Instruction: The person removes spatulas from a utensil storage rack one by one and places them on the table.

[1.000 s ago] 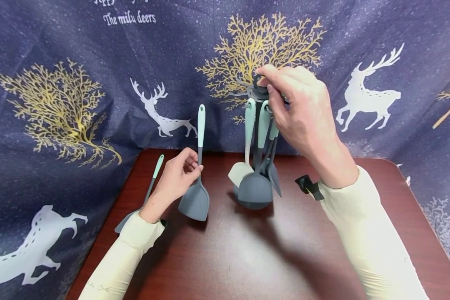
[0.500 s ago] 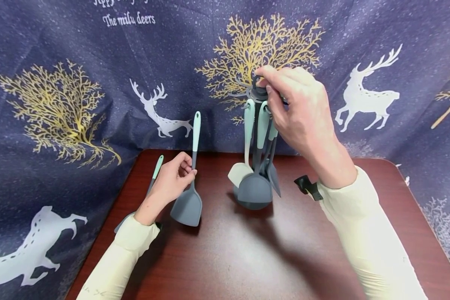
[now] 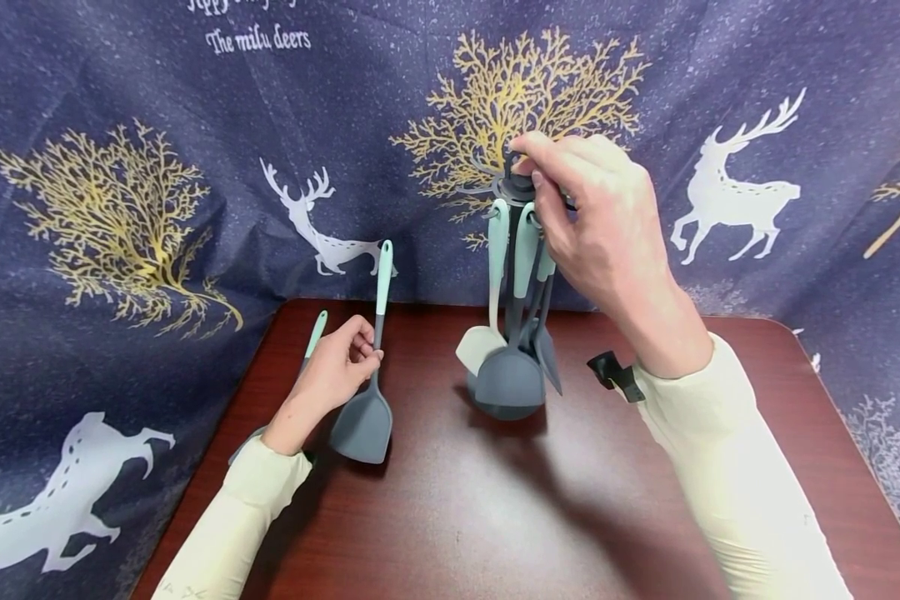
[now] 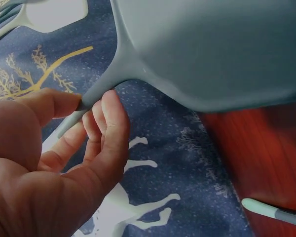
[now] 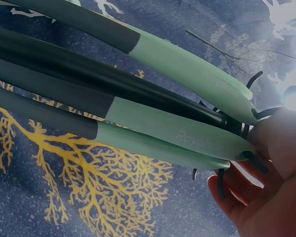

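Note:
My left hand (image 3: 335,367) pinches the grey shaft of a spatula (image 3: 363,427) between thumb and fingers. Its mint handle points up and its broad grey blade hangs low over the table's left part. In the left wrist view the same spatula (image 4: 207,54) fills the upper right. My right hand (image 3: 603,217) grips the loop on top of a dark utensil stand (image 3: 516,188). From the stand's hooks hang several mint-handled utensils, among them a grey ladle (image 3: 510,379) in front and a pale spatula (image 3: 480,347). The right wrist view shows their handles (image 5: 175,126) close to my right hand (image 5: 271,182).
A second grey utensil with a mint handle (image 3: 316,333) lies on the left of the red-brown table (image 3: 450,517), partly hidden behind my left arm. Behind the table hangs a dark blue cloth (image 3: 375,92) with deer and golden trees. A black strap (image 3: 617,375) sticks out at the right cuff.
My left hand has moved left and down with the spatula, away from the stand and nearer the table. My right hand has stayed at the stand's top.

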Action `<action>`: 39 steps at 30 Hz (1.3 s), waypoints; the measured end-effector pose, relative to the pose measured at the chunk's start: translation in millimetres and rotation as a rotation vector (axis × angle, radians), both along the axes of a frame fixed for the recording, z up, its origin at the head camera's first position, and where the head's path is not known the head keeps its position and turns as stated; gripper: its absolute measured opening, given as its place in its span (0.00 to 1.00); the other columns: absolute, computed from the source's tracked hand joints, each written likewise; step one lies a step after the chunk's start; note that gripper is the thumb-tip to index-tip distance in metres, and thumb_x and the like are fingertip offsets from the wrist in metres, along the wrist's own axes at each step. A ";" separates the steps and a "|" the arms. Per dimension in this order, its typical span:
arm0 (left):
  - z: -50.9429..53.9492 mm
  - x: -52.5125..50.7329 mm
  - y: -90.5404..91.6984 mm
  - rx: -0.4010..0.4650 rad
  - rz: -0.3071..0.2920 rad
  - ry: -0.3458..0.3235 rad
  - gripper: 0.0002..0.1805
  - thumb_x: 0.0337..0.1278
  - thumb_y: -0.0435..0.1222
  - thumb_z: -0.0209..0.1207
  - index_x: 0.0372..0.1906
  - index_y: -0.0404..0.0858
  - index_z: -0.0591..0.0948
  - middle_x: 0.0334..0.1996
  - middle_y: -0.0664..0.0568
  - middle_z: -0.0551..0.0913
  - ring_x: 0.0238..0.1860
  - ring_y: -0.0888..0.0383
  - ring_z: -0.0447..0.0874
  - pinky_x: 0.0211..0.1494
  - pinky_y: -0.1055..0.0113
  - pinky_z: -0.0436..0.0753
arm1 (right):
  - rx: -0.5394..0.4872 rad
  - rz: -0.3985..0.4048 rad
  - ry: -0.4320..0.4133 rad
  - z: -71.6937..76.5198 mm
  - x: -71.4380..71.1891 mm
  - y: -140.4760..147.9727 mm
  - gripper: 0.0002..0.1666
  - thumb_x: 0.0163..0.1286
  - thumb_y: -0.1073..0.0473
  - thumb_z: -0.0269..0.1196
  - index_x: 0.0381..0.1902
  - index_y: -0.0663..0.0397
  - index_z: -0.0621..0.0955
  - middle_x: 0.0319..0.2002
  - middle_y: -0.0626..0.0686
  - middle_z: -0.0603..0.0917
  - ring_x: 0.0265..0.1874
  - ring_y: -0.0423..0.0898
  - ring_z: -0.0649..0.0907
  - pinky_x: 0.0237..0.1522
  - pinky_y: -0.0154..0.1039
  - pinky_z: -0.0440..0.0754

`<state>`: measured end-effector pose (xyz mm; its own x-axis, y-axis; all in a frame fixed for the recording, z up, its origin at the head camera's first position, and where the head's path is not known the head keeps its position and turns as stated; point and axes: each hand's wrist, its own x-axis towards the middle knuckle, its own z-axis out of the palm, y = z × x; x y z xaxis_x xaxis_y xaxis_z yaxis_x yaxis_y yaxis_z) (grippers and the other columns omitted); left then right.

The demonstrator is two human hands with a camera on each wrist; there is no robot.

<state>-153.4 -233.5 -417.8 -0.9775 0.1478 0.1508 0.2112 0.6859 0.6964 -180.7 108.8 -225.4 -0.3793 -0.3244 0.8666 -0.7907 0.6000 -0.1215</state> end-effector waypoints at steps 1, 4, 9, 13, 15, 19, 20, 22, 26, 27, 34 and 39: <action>-1.1 0.1 -1.1 0.001 0.001 -0.007 0.10 0.67 0.30 0.66 0.45 0.38 0.75 0.33 0.48 0.84 0.29 0.54 0.81 0.29 0.66 0.81 | -0.001 0.000 0.000 -0.2 -0.1 0.0 0.17 0.77 0.69 0.55 0.54 0.57 0.87 0.42 0.55 0.91 0.42 0.57 0.85 0.45 0.52 0.79; -2.6 1.1 -3.5 -0.008 0.011 -0.023 0.11 0.67 0.30 0.67 0.45 0.38 0.75 0.33 0.49 0.84 0.29 0.54 0.82 0.30 0.66 0.81 | -0.004 0.001 -0.001 -0.4 -0.3 0.0 0.17 0.77 0.69 0.55 0.54 0.57 0.88 0.42 0.56 0.91 0.42 0.57 0.85 0.45 0.52 0.79; -6.9 1.0 -7.6 -0.036 0.021 -0.053 0.10 0.68 0.31 0.66 0.45 0.38 0.75 0.33 0.48 0.84 0.29 0.55 0.83 0.32 0.65 0.81 | -0.006 0.001 -0.003 -0.7 -0.6 -0.3 0.17 0.77 0.70 0.55 0.54 0.57 0.87 0.42 0.55 0.91 0.43 0.57 0.85 0.45 0.52 0.79; -12.3 0.8 -10.6 -0.049 0.025 -0.072 0.10 0.68 0.30 0.66 0.43 0.38 0.74 0.32 0.48 0.83 0.28 0.56 0.83 0.32 0.65 0.82 | -0.006 0.005 -0.001 -1.0 -0.6 -0.3 0.17 0.77 0.70 0.55 0.54 0.58 0.87 0.42 0.56 0.91 0.43 0.57 0.85 0.45 0.51 0.79; -14.8 1.1 -12.0 -0.047 0.026 -0.077 0.10 0.68 0.30 0.66 0.43 0.38 0.74 0.31 0.48 0.83 0.27 0.56 0.84 0.31 0.65 0.83 | -0.007 0.008 0.000 -1.2 -0.7 -0.4 0.18 0.76 0.70 0.55 0.54 0.58 0.87 0.42 0.56 0.91 0.42 0.57 0.85 0.45 0.51 0.79; -19.0 0.9 -13.8 -0.040 0.017 -0.095 0.10 0.67 0.29 0.66 0.43 0.37 0.74 0.31 0.47 0.83 0.26 0.56 0.85 0.31 0.64 0.85 | -0.012 0.007 0.004 -1.5 -0.6 -0.3 0.18 0.76 0.70 0.55 0.54 0.58 0.87 0.42 0.56 0.91 0.41 0.57 0.85 0.43 0.51 0.79; -20.1 1.0 -14.5 -0.041 0.020 -0.105 0.10 0.67 0.29 0.66 0.42 0.36 0.74 0.31 0.47 0.83 0.25 0.56 0.85 0.32 0.64 0.85 | -0.013 0.007 0.004 -1.5 -0.5 -0.2 0.18 0.76 0.70 0.55 0.54 0.58 0.87 0.42 0.56 0.91 0.41 0.57 0.85 0.43 0.51 0.79; -22.3 1.2 -16.1 -0.045 0.022 -0.122 0.10 0.67 0.29 0.67 0.42 0.36 0.74 0.31 0.47 0.83 0.25 0.56 0.86 0.32 0.64 0.86 | -0.016 0.007 0.007 -1.3 -0.6 0.1 0.18 0.76 0.70 0.55 0.54 0.58 0.88 0.42 0.56 0.91 0.41 0.57 0.85 0.43 0.50 0.79; -26.7 1.7 -19.6 -0.043 0.029 -0.151 0.11 0.67 0.29 0.66 0.42 0.36 0.74 0.31 0.46 0.83 0.25 0.56 0.86 0.32 0.64 0.86 | -0.016 0.005 0.005 -0.7 -0.5 0.8 0.18 0.76 0.70 0.55 0.55 0.58 0.88 0.42 0.55 0.92 0.41 0.57 0.85 0.43 0.50 0.78; -27.6 1.8 -20.3 -0.042 0.028 -0.155 0.11 0.67 0.28 0.66 0.42 0.36 0.74 0.31 0.46 0.83 0.25 0.56 0.86 0.32 0.64 0.86 | -0.016 0.003 0.004 -0.5 -0.4 1.0 0.18 0.77 0.70 0.55 0.55 0.58 0.88 0.42 0.55 0.92 0.41 0.57 0.85 0.43 0.50 0.78; -33.4 1.6 -24.1 -0.062 0.027 -0.183 0.10 0.67 0.28 0.66 0.42 0.36 0.74 0.31 0.46 0.82 0.24 0.55 0.86 0.31 0.63 0.85 | -0.013 -0.003 -0.006 -0.8 0.0 0.9 0.18 0.77 0.70 0.55 0.55 0.57 0.88 0.42 0.55 0.92 0.41 0.57 0.85 0.43 0.50 0.78; -35.1 1.6 -25.2 -0.063 0.033 -0.239 0.10 0.68 0.28 0.65 0.43 0.35 0.73 0.31 0.46 0.83 0.24 0.56 0.84 0.31 0.64 0.84 | -0.015 -0.002 0.007 -1.1 -0.2 0.0 0.18 0.77 0.70 0.55 0.55 0.59 0.88 0.42 0.56 0.92 0.42 0.58 0.86 0.44 0.51 0.80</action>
<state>-151.9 -258.7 -452.9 -0.9886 0.1175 -0.0937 0.0227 0.7332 0.6797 -180.9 108.8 -226.5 -0.3737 -0.3106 0.8740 -0.7903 0.5999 -0.1247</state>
